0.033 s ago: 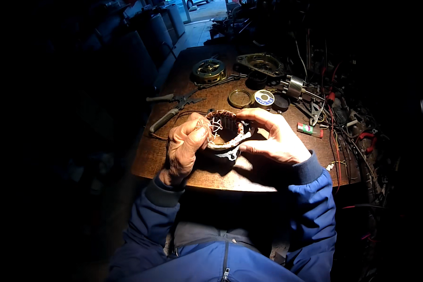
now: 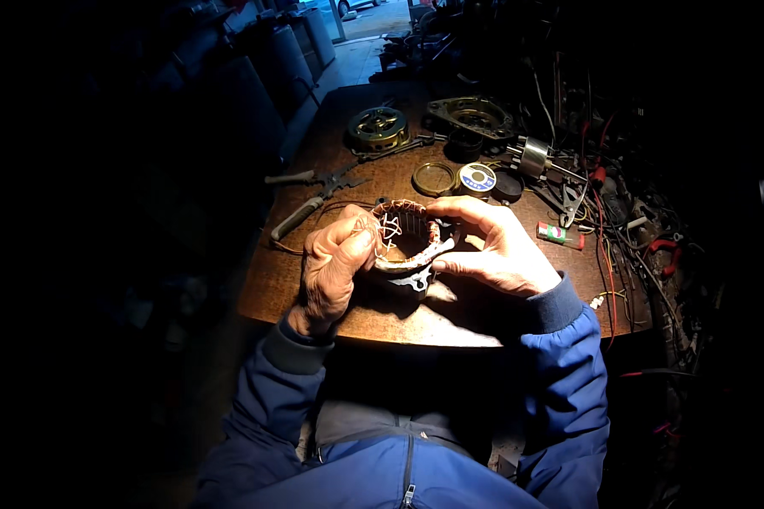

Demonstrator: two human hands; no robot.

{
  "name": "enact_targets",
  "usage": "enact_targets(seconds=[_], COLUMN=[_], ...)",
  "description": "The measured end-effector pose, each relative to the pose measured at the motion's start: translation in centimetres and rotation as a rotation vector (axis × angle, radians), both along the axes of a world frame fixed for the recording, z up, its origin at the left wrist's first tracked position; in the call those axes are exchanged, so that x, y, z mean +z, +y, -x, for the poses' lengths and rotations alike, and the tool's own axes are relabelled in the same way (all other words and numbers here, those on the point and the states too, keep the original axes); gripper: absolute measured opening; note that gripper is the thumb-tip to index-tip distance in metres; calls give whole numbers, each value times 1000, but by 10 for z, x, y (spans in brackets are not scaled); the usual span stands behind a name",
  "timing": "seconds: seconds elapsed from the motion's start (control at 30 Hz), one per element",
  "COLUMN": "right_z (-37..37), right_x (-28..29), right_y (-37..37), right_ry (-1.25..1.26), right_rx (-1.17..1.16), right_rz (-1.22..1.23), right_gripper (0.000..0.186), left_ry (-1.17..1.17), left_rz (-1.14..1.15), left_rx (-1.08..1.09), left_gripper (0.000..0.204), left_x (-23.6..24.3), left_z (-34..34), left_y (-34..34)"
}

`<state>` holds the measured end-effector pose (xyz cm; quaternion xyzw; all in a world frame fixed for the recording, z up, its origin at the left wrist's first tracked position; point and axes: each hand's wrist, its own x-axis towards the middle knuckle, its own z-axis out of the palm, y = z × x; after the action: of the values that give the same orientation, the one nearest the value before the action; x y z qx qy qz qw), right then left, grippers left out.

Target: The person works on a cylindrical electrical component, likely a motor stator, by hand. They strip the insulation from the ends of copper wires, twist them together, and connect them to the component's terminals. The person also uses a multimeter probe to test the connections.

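Observation:
A motor stator [image 2: 412, 278], a dark ring with a pale metal lug at its front, stands near the front of the wooden table, its open top facing up. Copper windings [image 2: 399, 206] run round its rim, tied with pale lacing, and loose ends of cord or wire [image 2: 390, 227] cross the opening at the left. At the left rim my left hand [image 2: 335, 259] is closed, thumb against curled fingers, pinching thin strands of wire. My right hand [image 2: 492, 246] grips the stator from the right, thumb at the front and fingers over the back of the rim.
Pliers [image 2: 318, 195] lie to the left on the table [image 2: 272, 288]. Behind are a brass-coloured motor cover [image 2: 378, 127], a larger end housing [image 2: 475, 114], a solder-like spool [image 2: 476, 177] and a rotor [image 2: 535, 157]. Tangled wires [image 2: 628, 237] and a clamp [image 2: 571, 204] crowd the right edge.

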<state>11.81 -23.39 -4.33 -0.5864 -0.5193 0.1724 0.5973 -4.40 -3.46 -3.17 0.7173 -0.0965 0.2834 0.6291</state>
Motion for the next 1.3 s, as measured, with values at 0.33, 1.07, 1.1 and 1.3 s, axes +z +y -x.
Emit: enact_targets(seconds=[0.33,1.07,1.1,1.3], right_z=[4,6,6,7], right_x=[1,3,4,0], right_y=[0,-2,-2,-1], right_ry=[224,-10,-14,36], right_rx=[39,-42,-45,-49], right_rz=[24,34,38,16], right_gripper=[56,64,65,65], left_ry=[-3,-45,-20,-30], left_rz=[91,-334,-356,-293], left_rx=[48,137,138,179], left_gripper=[30,26,24,25], left_x=[1,-5,-11,-28], left_z=[-2,50,51,54], left_y=[-5,-58,-62,-65])
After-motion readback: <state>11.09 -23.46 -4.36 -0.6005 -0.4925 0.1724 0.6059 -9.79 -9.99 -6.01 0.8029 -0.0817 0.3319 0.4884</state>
